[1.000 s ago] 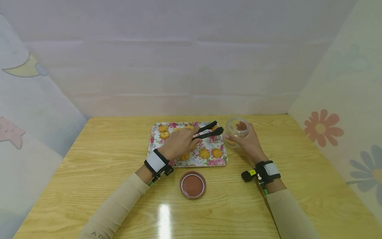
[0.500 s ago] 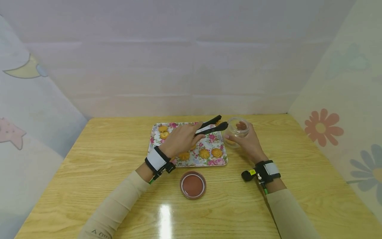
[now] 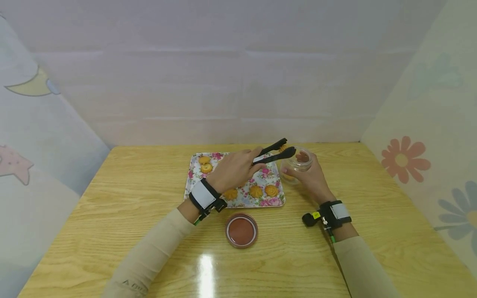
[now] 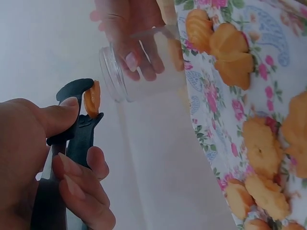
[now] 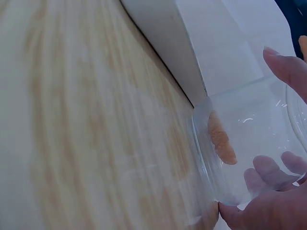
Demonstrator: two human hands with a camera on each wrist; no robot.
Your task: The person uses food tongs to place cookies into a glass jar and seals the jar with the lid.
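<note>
My left hand (image 3: 234,169) grips black tongs (image 3: 273,151), whose tips pinch a golden cookie (image 4: 91,98) just left of the mouth of a clear glass jar (image 3: 296,164). My right hand (image 3: 311,177) wraps round the jar, which stands on the table right of the floral tray (image 3: 195,169). One cookie (image 5: 220,139) lies at the bottom of the jar (image 5: 249,148). Several more cookies (image 3: 263,191) lie on the tray (image 4: 211,100).
A round brown lid (image 3: 241,230) lies on the wooden table (image 3: 112,198) in front of the tray. Pale walls close in the table at the back and both sides.
My left hand has lifted the tongs with the cookie off the tray and carried them right, up to the jar's mouth. The right hand and jar have stayed put.
</note>
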